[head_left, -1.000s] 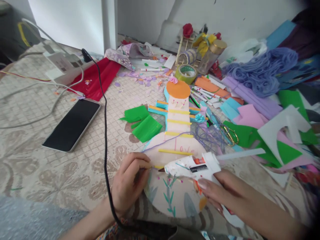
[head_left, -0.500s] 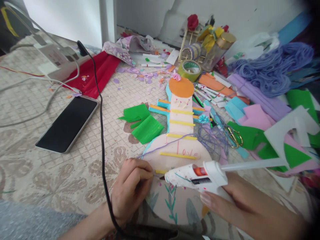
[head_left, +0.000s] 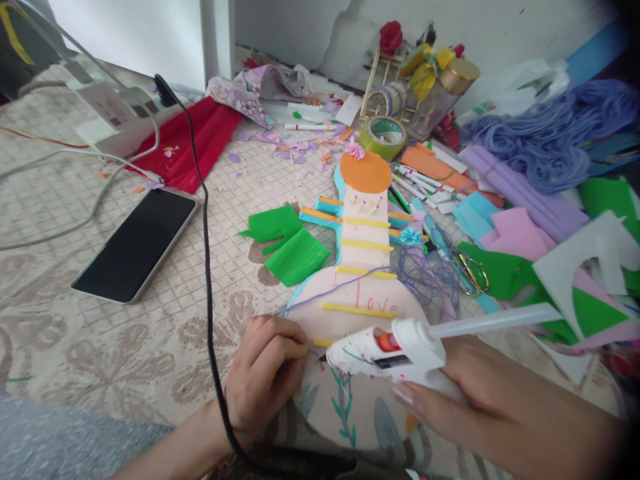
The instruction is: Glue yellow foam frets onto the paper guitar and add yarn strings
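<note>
My right hand [head_left: 465,393] grips a white hot glue gun [head_left: 390,350] with a clear glue stick [head_left: 495,320] jutting out behind it. Its nozzle points left at the edge of a guitar-shaped paper craft [head_left: 363,267]. My left hand [head_left: 263,377] is closed in a pinch on a thin purple thread [head_left: 330,290], right beside the nozzle and a short yellow strip. The craft has an orange round top, yellow strips across it and "Love" written on it. The gun's black cord [head_left: 205,220] runs past my left wrist.
A dark phone [head_left: 135,243] lies at the left near a power strip [head_left: 125,117] and red paper [head_left: 200,143]. Green crepe paper [head_left: 287,247], scissors [head_left: 470,270], a tape roll [head_left: 383,133], markers, purple yarn [head_left: 545,143] and coloured foam sheets crowd the right and back.
The glue gun has shifted slightly up and right, and its nozzle stays at my left fingertips. My left hand keeps its pinch. The view has drifted a little.
</note>
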`<act>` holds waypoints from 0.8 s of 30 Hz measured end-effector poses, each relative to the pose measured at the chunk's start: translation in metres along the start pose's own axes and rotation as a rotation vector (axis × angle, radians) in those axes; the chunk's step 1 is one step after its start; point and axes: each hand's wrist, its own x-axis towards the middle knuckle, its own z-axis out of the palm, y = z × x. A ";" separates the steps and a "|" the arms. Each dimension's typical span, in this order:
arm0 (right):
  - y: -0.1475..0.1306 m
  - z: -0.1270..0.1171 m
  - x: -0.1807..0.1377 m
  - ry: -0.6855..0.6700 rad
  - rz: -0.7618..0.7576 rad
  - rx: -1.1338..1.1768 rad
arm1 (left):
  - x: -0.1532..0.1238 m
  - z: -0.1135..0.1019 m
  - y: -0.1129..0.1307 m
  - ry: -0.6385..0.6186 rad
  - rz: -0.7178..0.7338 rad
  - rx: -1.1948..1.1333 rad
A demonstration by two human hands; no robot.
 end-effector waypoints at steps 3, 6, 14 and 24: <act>0.000 -0.001 0.000 0.000 -0.005 -0.061 | -0.001 0.000 0.000 -0.004 -0.001 -0.001; -0.001 -0.001 0.001 0.006 -0.025 -0.098 | -0.002 0.001 0.000 0.005 0.000 -0.003; -0.007 -0.004 0.005 0.034 -0.058 -0.090 | -0.004 0.001 -0.001 -0.003 -0.003 -0.010; -0.007 -0.002 0.005 0.051 -0.016 -0.079 | -0.002 0.000 -0.002 -0.004 0.002 -0.014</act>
